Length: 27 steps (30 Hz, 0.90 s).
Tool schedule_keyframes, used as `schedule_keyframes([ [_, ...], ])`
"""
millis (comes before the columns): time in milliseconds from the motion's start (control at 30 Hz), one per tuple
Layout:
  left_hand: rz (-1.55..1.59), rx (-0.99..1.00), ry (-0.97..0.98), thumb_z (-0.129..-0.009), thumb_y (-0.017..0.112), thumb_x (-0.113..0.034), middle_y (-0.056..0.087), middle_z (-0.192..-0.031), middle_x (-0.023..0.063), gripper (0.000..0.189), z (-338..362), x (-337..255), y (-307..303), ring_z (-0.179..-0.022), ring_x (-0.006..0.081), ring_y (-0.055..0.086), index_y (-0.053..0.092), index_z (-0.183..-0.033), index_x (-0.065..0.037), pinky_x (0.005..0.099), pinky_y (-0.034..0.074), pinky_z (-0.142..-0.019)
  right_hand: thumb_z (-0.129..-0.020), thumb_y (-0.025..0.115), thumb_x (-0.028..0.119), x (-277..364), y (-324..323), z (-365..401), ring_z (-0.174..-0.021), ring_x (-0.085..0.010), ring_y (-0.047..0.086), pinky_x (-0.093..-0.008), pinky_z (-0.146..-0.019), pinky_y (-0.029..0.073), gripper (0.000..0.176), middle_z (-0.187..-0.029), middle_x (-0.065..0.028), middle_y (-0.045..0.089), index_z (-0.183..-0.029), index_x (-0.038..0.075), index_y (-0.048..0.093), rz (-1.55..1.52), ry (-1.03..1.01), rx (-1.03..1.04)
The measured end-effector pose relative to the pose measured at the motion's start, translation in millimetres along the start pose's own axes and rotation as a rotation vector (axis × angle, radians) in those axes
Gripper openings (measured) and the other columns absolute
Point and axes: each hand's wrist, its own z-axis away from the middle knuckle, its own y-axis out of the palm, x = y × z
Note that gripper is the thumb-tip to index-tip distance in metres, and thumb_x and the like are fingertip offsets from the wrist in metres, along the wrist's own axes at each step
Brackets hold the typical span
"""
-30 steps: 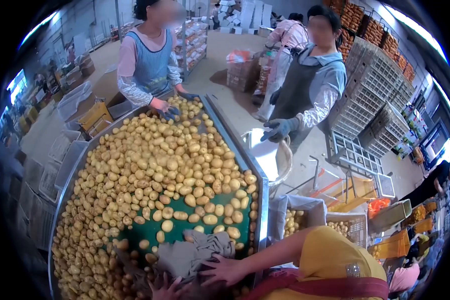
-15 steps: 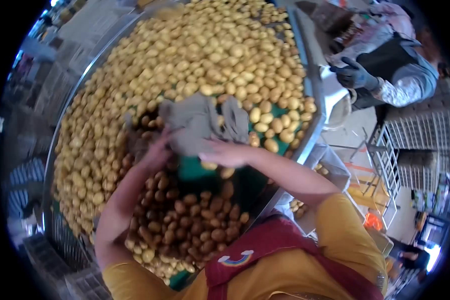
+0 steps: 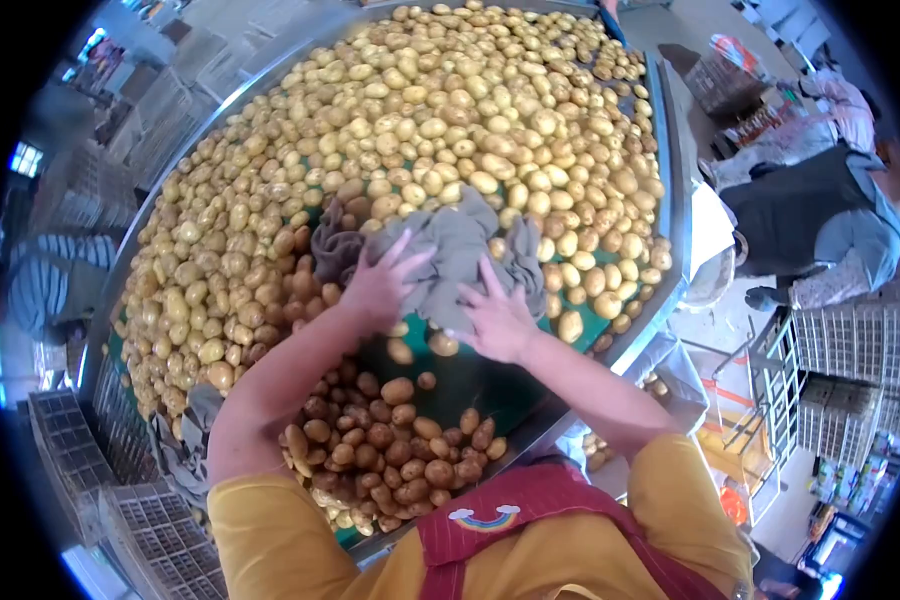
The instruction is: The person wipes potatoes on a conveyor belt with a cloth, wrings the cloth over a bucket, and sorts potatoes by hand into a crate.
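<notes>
A crumpled grey cloth (image 3: 450, 255) lies over potatoes at the middle of a large sorting table. My left hand (image 3: 382, 285) rests on the cloth's left part with its fingers spread. On the right part lies my right hand (image 3: 497, 318), its fingers also apart. Neither hand is wrapped round anything. Many yellow potatoes (image 3: 410, 120) surround the cloth on the far and left sides. A pile of browner potatoes (image 3: 400, 450) sits nearer my body, in shadow, and green table surface (image 3: 470, 385) shows between that pile and the cloth.
The table has a raised metal rim (image 3: 678, 200). At the right, a person in a dark vest (image 3: 795, 215) bends near a basket (image 3: 712, 278). Stacked plastic crates (image 3: 845, 345) stand behind. A striped sleeve (image 3: 45, 285) shows at the left, above more crates (image 3: 165, 530).
Both hands and the cloth appear further right, and the fingers have spread out on the cloth. The view has shifted. The person at the right has bent down and lowered a gloved hand.
</notes>
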Motion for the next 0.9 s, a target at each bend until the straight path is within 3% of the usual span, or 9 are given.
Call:
schedule_keyframes([
  [133, 0.137, 0.018, 0.260, -0.082, 0.067, -0.019, 0.039, -0.158, -0.0046, 0.055, 65, -30, 28, -0.153, 0.0254, 0.023, 0.061, -0.135, -0.027, 0.0679, 0.028, -0.115, -0.092, 0.065, 0.049, 22, -5, 76, -0.154, -0.0423, 0.002, -0.0787, -0.097, 0.036, 0.050, -0.165, -0.0041, 0.025, -0.123, 0.011, 0.069, -0.084, -0.220, 0.176],
  [200, 0.609, 0.130, 0.242, -0.079, 0.067, -0.012, 0.056, -0.143, -0.0007, 0.052, 91, -53, 28, -0.144, 0.0198, 0.041, 0.064, -0.130, -0.024, 0.0581, 0.029, -0.117, -0.093, 0.067, 0.045, 22, -20, 109, -0.154, -0.0391, 0.016, -0.0673, -0.108, 0.036, 0.047, -0.157, -0.0145, 0.040, -0.125, 0.011, 0.068, -0.274, -0.230, 0.262],
  [300, 1.058, -0.061, -0.091, -0.075, 0.062, 0.004, 0.071, -0.107, 0.0091, 0.044, 95, -49, 18, -0.109, 0.0273, 0.066, 0.069, -0.115, -0.014, 0.0374, 0.051, -0.098, -0.095, 0.068, 0.034, -24, -43, 112, -0.129, -0.0299, 0.054, -0.0464, -0.101, 0.048, 0.040, -0.129, -0.0120, 0.064, -0.129, 0.013, 0.066, -0.817, -0.103, 0.215],
  [400, 0.988, -0.381, -0.188, -0.081, 0.066, 0.006, 0.073, -0.109, 0.0087, 0.037, 78, -19, -61, -0.101, 0.0221, 0.069, 0.070, -0.114, -0.009, 0.0348, 0.056, -0.089, -0.096, 0.069, 0.030, -42, -130, 74, -0.100, -0.0211, 0.065, -0.0386, -0.092, 0.052, 0.036, -0.109, -0.0102, 0.071, -0.126, 0.010, 0.066, -0.748, 0.107, 0.019],
  [433, 1.094, -0.221, -0.617, -0.083, 0.067, 0.006, 0.074, -0.108, 0.0069, 0.036, 74, -17, -129, -0.097, 0.0209, 0.070, 0.069, -0.116, -0.008, 0.0328, 0.057, -0.083, -0.095, 0.070, 0.027, -26, -174, 61, -0.086, -0.0169, 0.065, -0.0346, -0.082, 0.054, 0.032, -0.095, -0.0071, 0.070, -0.121, 0.009, 0.067, -0.692, 0.082, -0.075],
  [500, 0.686, -0.806, -0.118, -0.086, 0.068, -0.016, 0.074, -0.100, 0.0104, 0.027, 78, 32, -142, -0.093, 0.0237, 0.071, 0.070, -0.113, -0.011, 0.0372, 0.055, -0.086, -0.093, 0.070, 0.019, 0, -235, 48, -0.073, -0.0107, 0.059, -0.0277, -0.072, 0.051, 0.023, -0.082, -0.0015, 0.067, -0.111, 0.006, 0.069, -0.676, -0.018, -0.286],
  [733, -0.048, -0.802, -0.277, -0.071, 0.067, 0.000, 0.068, -0.103, 0.0045, 0.056, 143, 76, -202, -0.102, 0.0251, 0.065, 0.066, -0.122, -0.022, 0.0450, 0.047, -0.088, -0.082, 0.068, 0.020, 49, -269, 15, -0.110, -0.0249, 0.069, -0.0357, -0.091, 0.056, 0.047, -0.117, -0.0093, 0.072, -0.129, 0.017, 0.067, 0.123, -0.339, -0.590],
  [800, 0.083, -0.590, -0.339, -0.075, 0.069, -0.006, 0.065, -0.119, 0.0034, 0.060, 131, 97, -158, -0.118, 0.0237, 0.060, 0.062, -0.131, -0.023, 0.0521, 0.042, -0.100, -0.082, 0.068, 0.027, 47, -214, -39, -0.144, -0.0293, 0.041, -0.0547, -0.114, 0.036, 0.054, -0.153, -0.0049, 0.049, -0.136, 0.017, 0.062, 0.157, -0.391, -0.474],
  [900, 0.111, -0.194, -0.556, -0.089, 0.061, -0.025, 0.047, -0.151, 0.0051, 0.052, 88, 134, -35, -0.142, 0.0265, 0.043, 0.056, -0.141, -0.029, 0.0635, 0.020, -0.117, -0.090, 0.063, 0.053, 39, -92, -161, -0.156, -0.0298, 0.014, -0.0712, -0.116, 0.017, 0.062, -0.167, -0.0017, 0.023, -0.142, 0.021, 0.058, 0.144, -0.274, -0.296],
])
